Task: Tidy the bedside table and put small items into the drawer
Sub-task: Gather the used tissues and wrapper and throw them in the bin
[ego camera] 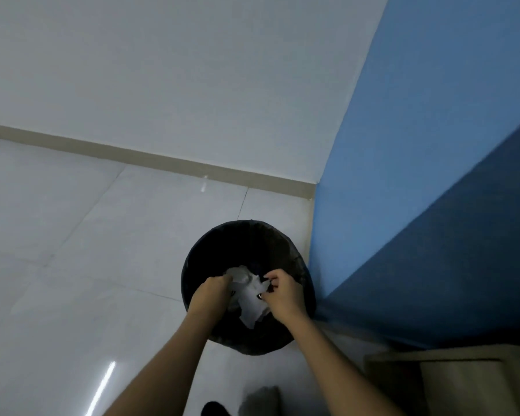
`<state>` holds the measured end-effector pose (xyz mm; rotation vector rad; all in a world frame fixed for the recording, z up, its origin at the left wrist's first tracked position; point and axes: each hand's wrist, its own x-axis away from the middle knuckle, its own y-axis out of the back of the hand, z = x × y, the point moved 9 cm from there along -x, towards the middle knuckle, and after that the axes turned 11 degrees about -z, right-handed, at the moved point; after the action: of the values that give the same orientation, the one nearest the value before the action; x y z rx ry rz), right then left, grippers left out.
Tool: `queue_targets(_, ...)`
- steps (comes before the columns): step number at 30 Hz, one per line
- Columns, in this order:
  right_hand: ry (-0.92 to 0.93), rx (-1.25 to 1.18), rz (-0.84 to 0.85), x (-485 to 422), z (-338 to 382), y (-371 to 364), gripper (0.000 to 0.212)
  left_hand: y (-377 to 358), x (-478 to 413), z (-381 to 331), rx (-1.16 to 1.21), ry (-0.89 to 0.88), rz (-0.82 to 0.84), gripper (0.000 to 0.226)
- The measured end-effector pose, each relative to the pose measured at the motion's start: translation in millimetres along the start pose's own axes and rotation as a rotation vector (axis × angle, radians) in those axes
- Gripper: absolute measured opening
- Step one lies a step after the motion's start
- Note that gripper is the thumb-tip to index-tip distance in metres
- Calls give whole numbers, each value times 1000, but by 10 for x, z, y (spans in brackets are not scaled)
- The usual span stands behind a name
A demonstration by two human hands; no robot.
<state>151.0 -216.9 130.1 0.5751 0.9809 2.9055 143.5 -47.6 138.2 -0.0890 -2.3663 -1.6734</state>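
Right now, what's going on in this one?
A person leans over a black bin that stands on a white tiled floor beside a blue wall. The left hand grips one end of a crumpled white paper and the right hand pinches the other side, over the bin's mouth. The paper has not yet been let go. The bedside table's drawer is not in view.
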Motion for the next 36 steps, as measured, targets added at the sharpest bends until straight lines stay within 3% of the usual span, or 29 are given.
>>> queue_targets(6,-1,-95,-102,754,108,874,29,615,505,-548,-12,-147,-49,35)
queue_targets(14,24,-242,-378,1882,-88,2569,27,947,1358,-2057,128,-365,-88,33)
queue_targets(19,22,-255,-609,2486,-558,3758,23,740,1957,-3080,141,-539,-37,49)
queue_targets(22,1,-137,-865,2824,-943,4369,18,535,2297,-3572,144,-624,4,53)
queue_targets(28,-269,-73,-1223,3268,-1776,5255,25,174,2552,-4085,200,-604,68,65)
queue_targets(32,-569,-111,-1163,3280,-2249,5333,52,23,2582,-4210,168,-639,74,72)
queue_targets(36,-667,-132,-1104,3160,-2467,5268,65,-80,2519,-4226,96,-650,73,75)
